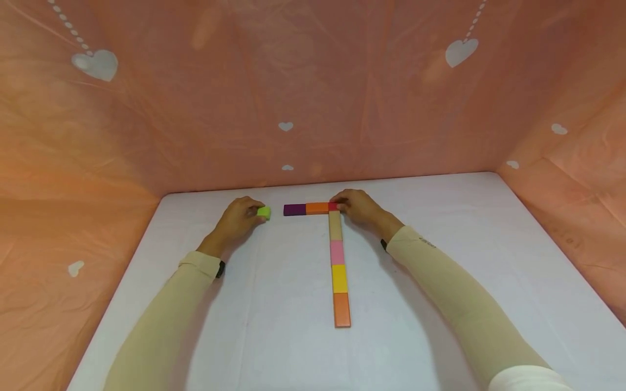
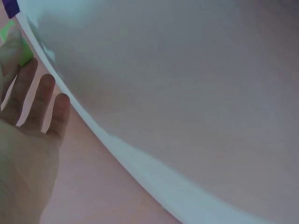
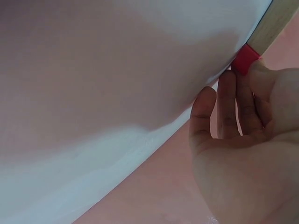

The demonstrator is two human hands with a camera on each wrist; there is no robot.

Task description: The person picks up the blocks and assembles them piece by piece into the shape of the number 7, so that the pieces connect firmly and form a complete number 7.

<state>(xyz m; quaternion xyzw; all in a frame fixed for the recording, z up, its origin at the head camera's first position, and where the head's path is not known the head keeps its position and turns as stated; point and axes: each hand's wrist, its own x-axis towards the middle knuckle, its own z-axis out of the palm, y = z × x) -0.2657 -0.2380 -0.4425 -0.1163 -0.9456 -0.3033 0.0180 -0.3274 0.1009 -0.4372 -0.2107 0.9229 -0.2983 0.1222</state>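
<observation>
My left hand point(image 1: 238, 218) pinches a lime green block point(image 1: 264, 212) between thumb and fingers, a short gap left of a dark purple block point(image 1: 294, 210). In the left wrist view the green block point(image 2: 25, 55) shows between thumb and index finger. An orange block point(image 1: 317, 208) joins the purple one to a red block point(image 1: 333, 206), which my right hand point(image 1: 361, 208) pinches at the corner. Below the red block runs a column: a plain wood block point(image 1: 335, 225), a pink block point(image 1: 337, 252), a yellow block point(image 1: 339, 279) and a darker orange block point(image 1: 342, 310).
The blocks lie on a white-covered table point(image 1: 288, 304). Peach cloth with pale hearts point(image 1: 313, 98) rises behind the table's back edge and along both sides. Both forearms wear beige sleeves point(image 1: 450, 298).
</observation>
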